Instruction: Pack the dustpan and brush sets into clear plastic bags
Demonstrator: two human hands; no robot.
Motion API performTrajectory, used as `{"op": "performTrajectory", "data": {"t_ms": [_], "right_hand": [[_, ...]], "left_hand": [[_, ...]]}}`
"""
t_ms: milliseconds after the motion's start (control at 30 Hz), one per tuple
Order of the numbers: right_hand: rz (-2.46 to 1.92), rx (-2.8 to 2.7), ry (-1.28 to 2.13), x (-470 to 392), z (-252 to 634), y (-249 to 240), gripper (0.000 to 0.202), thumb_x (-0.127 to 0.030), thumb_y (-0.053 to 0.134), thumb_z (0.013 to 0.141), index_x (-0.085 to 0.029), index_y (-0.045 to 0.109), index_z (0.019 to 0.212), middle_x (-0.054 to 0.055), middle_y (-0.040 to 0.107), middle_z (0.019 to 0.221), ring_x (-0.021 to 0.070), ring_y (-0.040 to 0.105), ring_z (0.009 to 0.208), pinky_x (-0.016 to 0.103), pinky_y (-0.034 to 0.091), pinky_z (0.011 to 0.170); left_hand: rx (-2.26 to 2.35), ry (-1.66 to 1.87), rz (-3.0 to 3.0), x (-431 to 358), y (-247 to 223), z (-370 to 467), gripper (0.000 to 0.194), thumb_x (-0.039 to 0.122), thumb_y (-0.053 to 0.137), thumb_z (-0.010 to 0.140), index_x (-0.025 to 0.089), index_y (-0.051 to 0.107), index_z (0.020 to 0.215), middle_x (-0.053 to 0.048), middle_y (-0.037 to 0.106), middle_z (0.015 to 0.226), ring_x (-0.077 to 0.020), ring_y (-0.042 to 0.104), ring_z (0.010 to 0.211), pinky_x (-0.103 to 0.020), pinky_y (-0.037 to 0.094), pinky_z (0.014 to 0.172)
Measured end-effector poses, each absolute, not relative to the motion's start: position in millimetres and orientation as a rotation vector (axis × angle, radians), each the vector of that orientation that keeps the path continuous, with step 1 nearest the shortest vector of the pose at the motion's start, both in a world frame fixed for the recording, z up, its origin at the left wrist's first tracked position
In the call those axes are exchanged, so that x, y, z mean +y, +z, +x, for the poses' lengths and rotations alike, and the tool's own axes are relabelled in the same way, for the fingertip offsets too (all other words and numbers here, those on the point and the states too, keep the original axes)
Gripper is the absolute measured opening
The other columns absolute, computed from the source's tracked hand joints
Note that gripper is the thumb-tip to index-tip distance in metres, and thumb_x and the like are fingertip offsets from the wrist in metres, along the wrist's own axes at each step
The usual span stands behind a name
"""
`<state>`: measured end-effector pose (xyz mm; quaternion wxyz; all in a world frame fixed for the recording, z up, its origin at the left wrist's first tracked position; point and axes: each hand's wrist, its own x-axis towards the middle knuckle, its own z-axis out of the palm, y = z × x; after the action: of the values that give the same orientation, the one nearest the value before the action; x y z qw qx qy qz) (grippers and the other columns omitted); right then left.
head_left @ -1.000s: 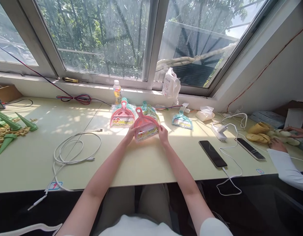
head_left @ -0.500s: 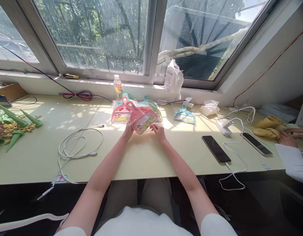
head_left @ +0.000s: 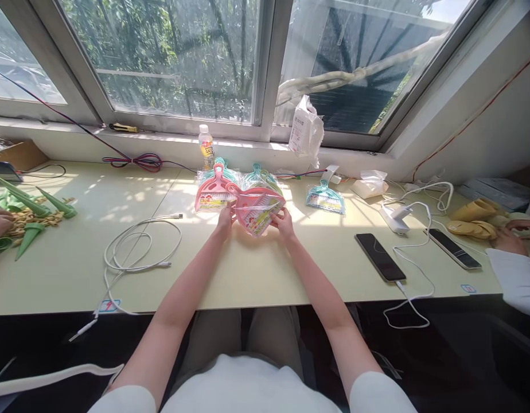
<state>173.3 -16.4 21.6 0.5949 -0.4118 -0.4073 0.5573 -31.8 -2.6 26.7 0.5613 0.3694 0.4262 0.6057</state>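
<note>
Between both hands I hold a pink dustpan and brush set (head_left: 257, 211) in clear plastic wrap, tilted above the table. My left hand (head_left: 225, 221) grips its left side by the handle, fingers closed. At the lower right edge, my right hand (head_left: 284, 222) pinches the pack. Just behind it lies another pink dustpan set (head_left: 213, 192), overlapping a teal one whose handle shows. Green and teal sets (head_left: 258, 175) sit partly hidden behind the held pack. Further right is a separate blue dustpan set (head_left: 326, 198), touched by neither hand.
A bottle (head_left: 206, 146) stands by the window sill. A coiled white cable (head_left: 140, 246) lies at left, a black phone (head_left: 380, 257) and power strip (head_left: 394, 219) at right. People's hands work at both sides, near green cones (head_left: 30, 238) and yellow pieces (head_left: 471, 229).
The held pink set has turned and shifted slightly right. My right hand has moved from just below its edge to gripping its right side.
</note>
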Motion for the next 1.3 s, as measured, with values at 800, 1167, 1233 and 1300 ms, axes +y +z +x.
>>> {"op": "performTrajectory", "data": {"t_ms": [800, 1167, 1233, 1300], "right_hand": [[-0.946, -0.68, 1.221, -10, 185, 19, 0.035, -0.014, 0.073, 0.072, -0.023, 0.052, 0.099, 0.001, 0.07, 0.098, 0.0178, 0.072, 0.093, 0.041, 0.06, 0.094], [-0.968, -0.676, 1.151, -11, 194, 26, 0.033, -0.016, 0.074, 0.074, -0.022, 0.052, 0.097, 0.002, 0.069, 0.096, 0.0169, 0.072, 0.093, 0.038, 0.06, 0.094], [-0.973, -0.674, 1.156, -11, 193, 26, 0.033, -0.016, 0.075, 0.074, -0.022, 0.052, 0.096, 0.002, 0.069, 0.095, 0.0173, 0.072, 0.093, 0.038, 0.06, 0.094], [-0.974, -0.686, 1.159, -13, 191, 25, 0.034, -0.016, 0.075, 0.073, -0.022, 0.052, 0.097, 0.002, 0.069, 0.095, 0.0182, 0.072, 0.092, 0.04, 0.06, 0.094]], "left_hand": [[0.855, 0.761, 1.343, -24, 34, -26, 0.055, 0.045, 0.087, 0.065, 0.014, 0.074, 0.108, -0.014, 0.075, 0.104, -0.0207, 0.072, 0.082, -0.034, 0.056, 0.082], [0.887, 0.709, 1.418, -25, 40, -35, 0.045, 0.054, 0.081, 0.069, 0.015, 0.079, 0.093, -0.017, 0.075, 0.102, -0.026, 0.072, 0.081, -0.037, 0.059, 0.07], [0.913, 0.699, 1.449, -27, 40, -28, 0.045, 0.055, 0.08, 0.069, 0.016, 0.079, 0.091, -0.016, 0.076, 0.1, -0.0234, 0.071, 0.075, -0.033, 0.057, 0.063], [0.971, 0.736, 1.484, -28, 37, -23, 0.043, 0.056, 0.079, 0.07, 0.015, 0.078, 0.084, -0.015, 0.076, 0.091, -0.02, 0.068, 0.067, -0.031, 0.054, 0.058]]}}
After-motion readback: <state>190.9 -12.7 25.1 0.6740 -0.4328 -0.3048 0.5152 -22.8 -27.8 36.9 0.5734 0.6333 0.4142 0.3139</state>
